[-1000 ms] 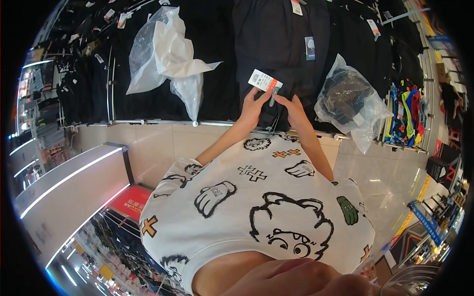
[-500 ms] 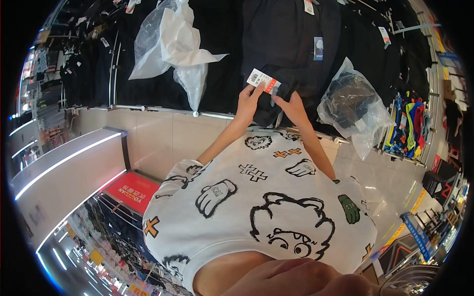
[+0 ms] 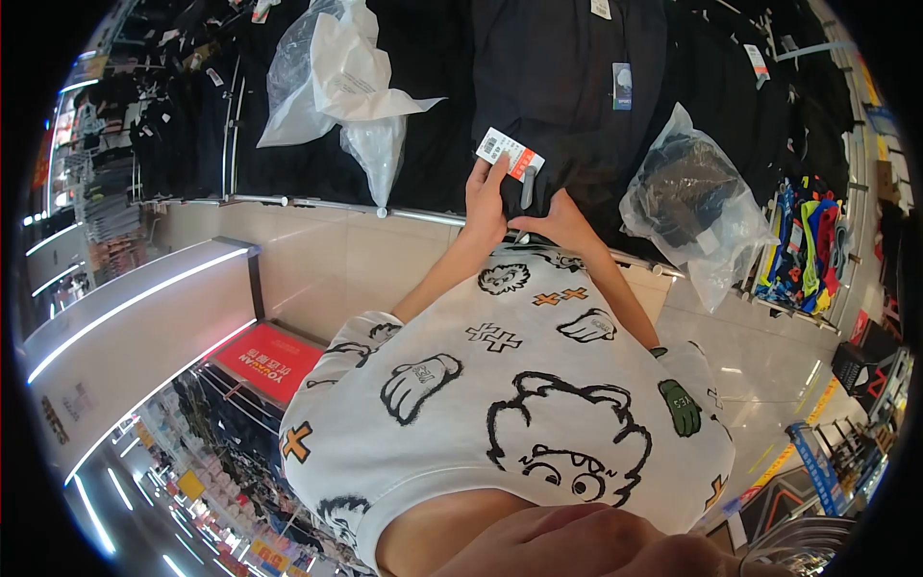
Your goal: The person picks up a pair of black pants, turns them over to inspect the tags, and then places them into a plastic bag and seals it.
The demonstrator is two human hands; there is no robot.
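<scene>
My left hand [image 3: 486,197] pinches the white and orange paper price tag [image 3: 510,154]; my right hand [image 3: 558,216] has dropped lower, gripping the black hanging garment [image 3: 567,87], its small grey tagging tool [image 3: 528,186] beside.

We see a white price tag [image 3: 509,153] with an orange-red band on a black garment [image 3: 567,87]. At twelve o'clock hangs a clear and white plastic bag [image 3: 336,67]. Our white shirt [image 3: 500,404] carries black cartoon drawings and orange crosses.
</scene>
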